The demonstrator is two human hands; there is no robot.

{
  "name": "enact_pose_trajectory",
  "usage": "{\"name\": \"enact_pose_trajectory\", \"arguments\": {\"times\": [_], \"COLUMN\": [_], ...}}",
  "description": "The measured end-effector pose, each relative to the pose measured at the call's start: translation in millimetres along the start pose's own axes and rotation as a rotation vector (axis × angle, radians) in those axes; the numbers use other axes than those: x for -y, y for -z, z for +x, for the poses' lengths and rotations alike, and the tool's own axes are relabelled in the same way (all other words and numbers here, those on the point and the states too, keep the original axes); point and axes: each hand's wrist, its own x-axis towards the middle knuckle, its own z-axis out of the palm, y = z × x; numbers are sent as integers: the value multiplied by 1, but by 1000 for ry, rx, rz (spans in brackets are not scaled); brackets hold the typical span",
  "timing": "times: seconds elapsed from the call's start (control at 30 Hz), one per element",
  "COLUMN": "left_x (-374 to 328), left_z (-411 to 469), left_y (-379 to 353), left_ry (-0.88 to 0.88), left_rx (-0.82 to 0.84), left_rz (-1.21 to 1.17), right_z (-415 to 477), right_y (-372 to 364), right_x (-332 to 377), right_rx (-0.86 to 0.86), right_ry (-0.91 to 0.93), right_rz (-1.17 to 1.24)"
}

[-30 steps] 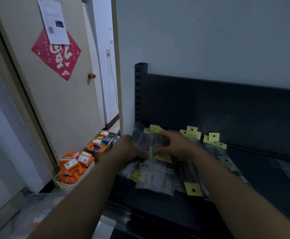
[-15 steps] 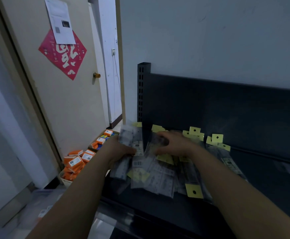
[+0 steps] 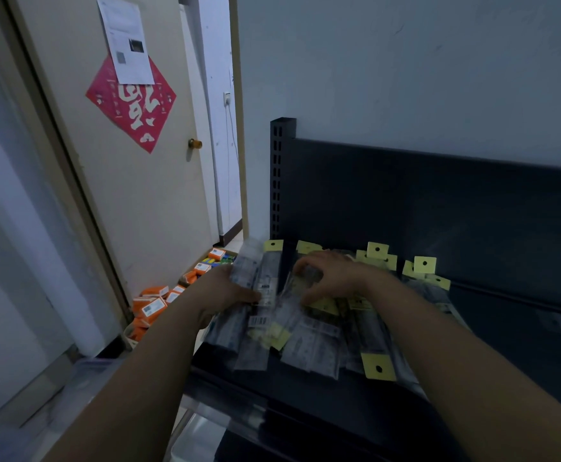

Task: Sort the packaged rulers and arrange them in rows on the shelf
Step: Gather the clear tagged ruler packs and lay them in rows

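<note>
The packaged rulers point(image 3: 309, 341) lie heaped at the shelf's point(image 3: 505, 345) nine-o'clock end. The left hand point(image 3: 226, 290) grips several packs at the heap's ten o'clock, and the right hand's point(image 3: 335, 278) fingers curl round one at twelve. It would be best to align the yellow tabs point(image 3: 377, 251) before laying a row.

Bare shelf point(image 3: 505, 338) lies open right of the heaped ruler packs point(image 3: 309, 341); a back panel point(image 3: 439, 211) and corner post point(image 3: 280, 178) close the rear.
</note>
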Motion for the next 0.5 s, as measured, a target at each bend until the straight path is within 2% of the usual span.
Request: {"name": "enact_pose_trajectory", "arguments": {"times": [0.3, 0.4, 0.5], "left_x": [-7, -16, -23], "left_z": [-4, -1, 2], "left_y": [8, 17, 16], "left_ry": [17, -30, -14], "left_rx": [-14, -124, -135], "left_rz": [5, 78, 180], "right_z": [-11, -19, -21], "right_y": [-1, 0, -3], "right_x": [-4, -3, -6], "right_rx": [7, -75, -232], "right_ry": [42, 93, 70], "right_rz": [61, 169, 252]}}
